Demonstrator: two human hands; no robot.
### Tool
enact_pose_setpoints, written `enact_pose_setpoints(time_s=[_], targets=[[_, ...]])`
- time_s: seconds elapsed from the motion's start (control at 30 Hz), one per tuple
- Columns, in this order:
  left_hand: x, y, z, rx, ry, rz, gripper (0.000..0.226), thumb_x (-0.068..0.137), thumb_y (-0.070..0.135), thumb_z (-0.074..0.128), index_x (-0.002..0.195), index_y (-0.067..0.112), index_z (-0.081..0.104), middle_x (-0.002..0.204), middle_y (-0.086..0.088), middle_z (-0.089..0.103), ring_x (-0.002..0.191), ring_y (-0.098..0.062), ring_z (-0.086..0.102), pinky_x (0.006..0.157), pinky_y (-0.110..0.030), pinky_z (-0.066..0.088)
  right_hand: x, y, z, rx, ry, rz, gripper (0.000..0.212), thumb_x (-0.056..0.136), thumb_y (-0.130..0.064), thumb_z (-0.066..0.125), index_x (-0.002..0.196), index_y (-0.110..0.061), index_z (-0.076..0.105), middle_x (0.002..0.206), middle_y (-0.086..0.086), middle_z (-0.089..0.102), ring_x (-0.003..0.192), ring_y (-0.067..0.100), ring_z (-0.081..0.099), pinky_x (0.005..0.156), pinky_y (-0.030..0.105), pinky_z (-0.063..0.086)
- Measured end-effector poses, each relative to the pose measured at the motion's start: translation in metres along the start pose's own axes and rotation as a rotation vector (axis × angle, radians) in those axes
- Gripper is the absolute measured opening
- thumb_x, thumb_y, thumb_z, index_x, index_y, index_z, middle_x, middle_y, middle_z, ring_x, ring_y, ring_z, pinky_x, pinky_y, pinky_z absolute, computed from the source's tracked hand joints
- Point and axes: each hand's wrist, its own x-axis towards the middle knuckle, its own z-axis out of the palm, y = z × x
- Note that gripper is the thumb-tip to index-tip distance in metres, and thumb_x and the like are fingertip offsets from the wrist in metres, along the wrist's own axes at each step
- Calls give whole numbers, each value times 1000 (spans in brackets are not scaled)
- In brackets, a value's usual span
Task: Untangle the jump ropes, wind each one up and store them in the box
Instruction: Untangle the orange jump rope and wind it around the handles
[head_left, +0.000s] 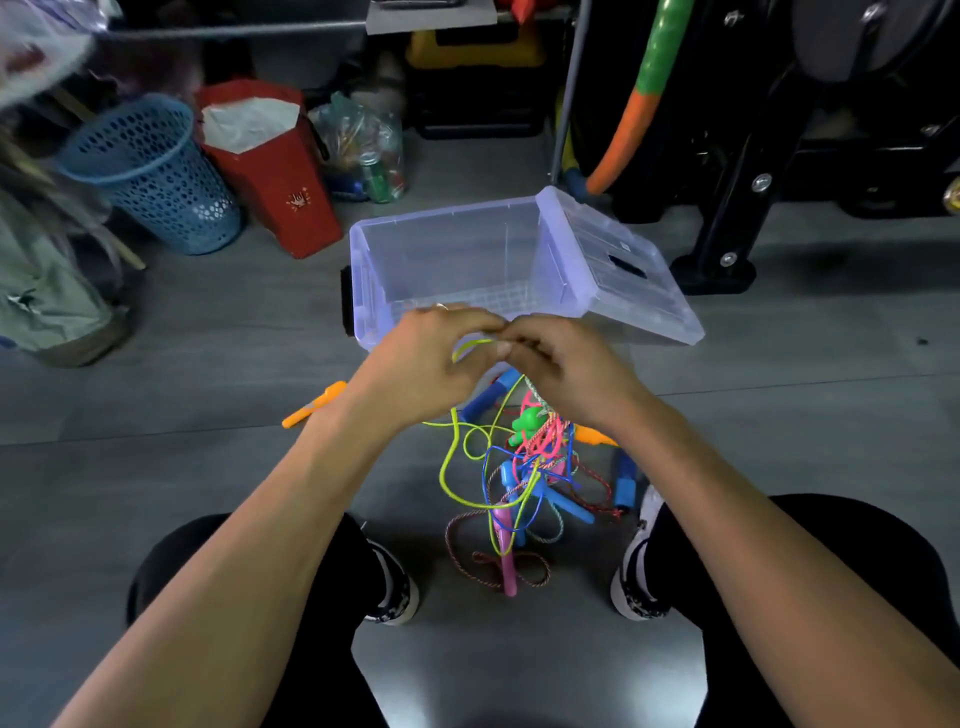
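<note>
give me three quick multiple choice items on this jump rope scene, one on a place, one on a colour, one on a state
1. Where is the clear box?
A. beyond the hands
B. between the shoes
C. on a shelf

2. What colour is the cord pinched by the left hand and right hand?
A. white
B. yellow-green
C. black

3. What state is the box in?
A. shut
B. full of ropes
C. open, no rope inside

Answers: 1 A, it sits on the floor past the hands. 2 B, the yellow-green cord loops between the fingertips. 3 C, its lid leans off the right side.

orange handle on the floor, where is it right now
In the head view the orange handle lies on the grey floor just left of the left hand, in front of the clear box.
</note>
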Motion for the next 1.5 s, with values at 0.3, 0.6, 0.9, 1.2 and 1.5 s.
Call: enact_pose_setpoints(time_s=[0.3,0.6,0.9,1.2,1.5], targets=[[3,14,-7,-509,280,-222,29,98,10,49,71,17,60,59,-2,53,52,-9,47,59,-37,52,-13,36,-11,-62,-260,175,31,98,-28,52,75,-11,65,69,2,65,58,6,55,64,31,49],[-2,-6,3,-61,-99,-130,41,86,22,71,125,18,62,125,9,63,116,-5,54,99,-11,35,-9,7,-16,-148,-62,-23,30,95,-37,50,70,-22,57,62,-5,61,61,9,56,59,22,39],[4,15,7,-458,4,-185,37,94,35,52,64,13,54,65,-13,50,49,-14,49,56,-26,39,-19,44,-5,-156,-166,8,13,83,-40,60,85,-27,63,82,-7,55,80,5,52,76,28,46],[9,-6,8,-607,119,-512,38,98,24,54,62,12,53,51,-3,39,51,-17,37,52,-18,45,-26,48,-17,-50,-276,204,15,83,-18,71,98,-20,68,80,-14,60,76,6,58,79,26,49],[10,-8,17,-259,-16,-419,21,89,3,49,81,12,66,69,-6,67,54,0,52,51,-11,37,-27,38,-21,35,-256,211,12,95,-12,52,95,-11,64,87,1,63,80,16,57,76,35,44]])
